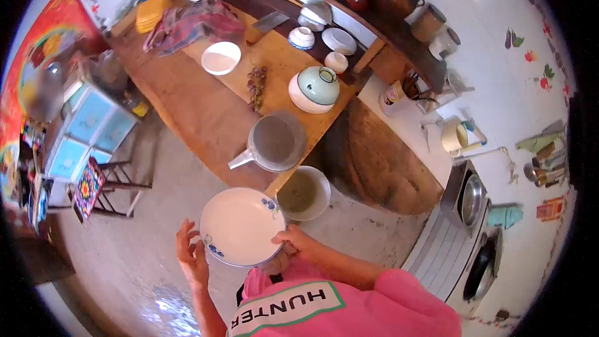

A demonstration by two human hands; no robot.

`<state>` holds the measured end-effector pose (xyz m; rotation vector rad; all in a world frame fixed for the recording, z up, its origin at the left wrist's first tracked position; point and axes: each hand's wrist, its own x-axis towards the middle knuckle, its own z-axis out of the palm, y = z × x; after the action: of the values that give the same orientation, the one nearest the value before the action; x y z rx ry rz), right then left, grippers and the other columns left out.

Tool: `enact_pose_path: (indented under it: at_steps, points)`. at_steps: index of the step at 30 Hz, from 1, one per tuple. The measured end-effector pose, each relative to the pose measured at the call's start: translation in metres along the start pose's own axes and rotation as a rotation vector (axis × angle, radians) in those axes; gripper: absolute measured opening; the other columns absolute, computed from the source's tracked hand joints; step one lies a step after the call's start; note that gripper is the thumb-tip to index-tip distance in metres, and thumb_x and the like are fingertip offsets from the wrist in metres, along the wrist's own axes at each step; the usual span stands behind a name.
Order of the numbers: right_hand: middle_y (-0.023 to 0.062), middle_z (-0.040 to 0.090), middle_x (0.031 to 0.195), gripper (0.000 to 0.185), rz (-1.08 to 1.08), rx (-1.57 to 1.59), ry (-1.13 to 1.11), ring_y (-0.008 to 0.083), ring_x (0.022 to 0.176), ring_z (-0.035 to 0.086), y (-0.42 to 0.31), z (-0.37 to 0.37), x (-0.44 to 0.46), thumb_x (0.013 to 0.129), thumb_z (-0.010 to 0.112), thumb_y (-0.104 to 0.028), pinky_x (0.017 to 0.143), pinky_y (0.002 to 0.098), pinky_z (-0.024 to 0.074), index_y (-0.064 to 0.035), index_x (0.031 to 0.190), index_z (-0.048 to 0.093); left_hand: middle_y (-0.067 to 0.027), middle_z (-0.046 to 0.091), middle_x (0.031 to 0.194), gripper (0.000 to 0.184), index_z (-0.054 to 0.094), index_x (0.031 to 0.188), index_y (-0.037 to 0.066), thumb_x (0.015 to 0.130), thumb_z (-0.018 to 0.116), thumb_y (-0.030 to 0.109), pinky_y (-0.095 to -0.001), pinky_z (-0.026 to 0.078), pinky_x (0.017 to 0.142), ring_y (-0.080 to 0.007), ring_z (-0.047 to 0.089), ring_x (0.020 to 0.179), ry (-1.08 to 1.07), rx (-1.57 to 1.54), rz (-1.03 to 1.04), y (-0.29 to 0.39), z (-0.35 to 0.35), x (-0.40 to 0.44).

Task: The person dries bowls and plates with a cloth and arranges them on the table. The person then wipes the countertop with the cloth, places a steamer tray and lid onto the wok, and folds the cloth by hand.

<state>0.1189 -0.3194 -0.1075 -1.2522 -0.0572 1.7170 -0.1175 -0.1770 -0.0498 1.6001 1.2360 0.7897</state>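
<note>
A wide white bowl [240, 228] with blue flower decorations on its inner wall is held in front of my body. My right hand [293, 241] grips its right rim, thumb over the edge. Beside the left rim is my left hand [192, 254], fingers apart and curved, with nothing in it; whether a fingertip touches the bowl I cannot tell. Just beyond the bowl, a strainer [277, 140] with a pale handle rests at the table's near corner. Lower down, a white bucket [304, 193] with murky liquid is partly hidden by the table corner.
On the wooden table [181, 97] are grapes [256, 87], a white bowl [221, 58], a cleaver [269, 24], a plaid cloth [196, 25] and a lidded pot [315, 89]. A stool [103, 190] stands left, a large wooden lid [380, 159] right.
</note>
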Motion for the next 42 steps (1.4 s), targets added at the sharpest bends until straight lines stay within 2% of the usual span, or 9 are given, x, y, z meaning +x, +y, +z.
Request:
enact_pose_path:
  at_steps: [5,11,22,25,28,32,35,38,42]
  points:
    - [0.0057,0.058,0.100,0.034,0.094,0.509,-0.175,0.0155,0.082,0.054,-0.081,0.051,0.025,0.081,0.062,-0.016,0.070,0.0294,0.0420,-0.0045,0.112,0.058,-0.0174,0.049,0.137,0.055,0.051,0.132,0.004,0.079,0.067,0.005,-0.0464,0.048,0.096,-0.0350,0.050,0.125,-0.186,0.349,0.439,0.026,0.009,0.103]
    - [0.0128,0.063,0.114,0.047,0.156,0.524,-0.066,0.0241,0.097,0.063,-0.165,0.085,0.059,0.076,0.064,-0.017,0.087,0.0349,0.0518,-0.0033,0.120,0.057,-0.0174,0.059,0.116,0.040,0.056,0.103,0.000,0.064,0.063,-0.005,-0.0576,0.041,0.103,-0.0398,0.056,0.115,-0.433,0.528,0.841,0.079,-0.013,0.222]
    - [0.0101,0.069,0.098,0.043,-0.099,0.545,-0.056,0.0186,0.091,0.065,-0.199,0.100,0.152,0.080,0.069,-0.030,0.082,0.0312,0.0515,0.0011,0.109,0.065,-0.0158,0.064,0.089,0.014,0.044,0.067,0.002,0.066,0.054,-0.008,-0.0500,0.057,0.084,-0.0324,0.067,0.087,-0.938,0.337,1.267,0.131,-0.001,0.377]
    - [0.0135,0.064,0.119,0.053,-0.082,0.589,0.073,0.0211,0.108,0.061,-0.218,0.116,0.180,0.089,0.060,-0.041,0.095,0.0349,0.0473,0.0007,0.122,0.059,-0.0138,0.065,0.088,0.015,0.044,0.067,0.003,0.067,0.056,-0.006,-0.0461,0.058,0.079,-0.0297,0.067,0.082,-1.042,0.232,1.271,0.125,0.002,0.426]
    - [0.0147,0.063,0.123,0.062,-0.207,0.670,0.195,0.0221,0.111,0.060,-0.248,0.141,0.204,0.094,0.052,-0.051,0.096,0.0363,0.0470,0.0004,0.129,0.055,-0.0108,0.066,0.086,0.016,0.051,0.072,0.004,0.065,0.065,-0.001,-0.0409,0.059,0.073,-0.0280,0.068,0.078,-1.129,0.201,1.100,0.118,0.002,0.475]
    - [0.0153,0.062,0.123,0.069,-0.124,-0.118,0.595,0.0231,0.110,0.060,-0.224,0.122,0.259,0.096,0.044,-0.056,0.093,0.0374,0.0470,0.0027,0.132,0.049,-0.0084,0.067,0.084,0.028,0.062,0.084,0.005,0.060,0.078,0.007,-0.0334,0.056,0.069,-0.0275,0.068,0.073,-0.988,0.347,0.768,0.113,-0.003,0.531]
    - [0.0156,0.061,0.121,0.068,-0.149,-0.928,1.053,0.0245,0.109,0.058,-0.255,0.153,0.267,0.096,0.046,-0.053,0.096,0.0373,0.0450,0.0036,0.135,0.044,-0.0101,0.070,0.094,0.041,0.066,0.100,-0.002,0.064,0.082,0.011,-0.0336,0.053,0.082,-0.0234,0.068,0.085,-0.925,0.013,0.139,0.111,0.013,0.555]
    - [0.0155,0.061,0.118,0.052,-0.670,0.078,0.742,0.0234,0.106,0.058,-0.284,0.159,0.267,0.098,0.053,-0.034,0.095,0.0370,0.0452,0.0043,0.133,0.046,-0.0127,0.068,0.105,0.049,0.064,0.111,-0.006,0.065,0.079,0.003,-0.0360,0.052,0.086,-0.0219,0.066,0.094,-0.851,-0.244,-0.209,0.090,0.045,0.571]
    - [0.0118,0.061,0.113,0.040,-0.776,0.344,0.728,0.0185,0.102,0.059,-0.332,0.161,0.252,0.094,0.060,-0.015,0.092,0.0327,0.0468,0.0040,0.127,0.048,-0.0139,0.067,0.109,0.048,0.062,0.113,-0.005,0.066,0.073,-0.007,-0.0349,0.053,0.087,-0.0221,0.066,0.097,-0.914,-0.551,-0.507,0.082,0.099,0.580]
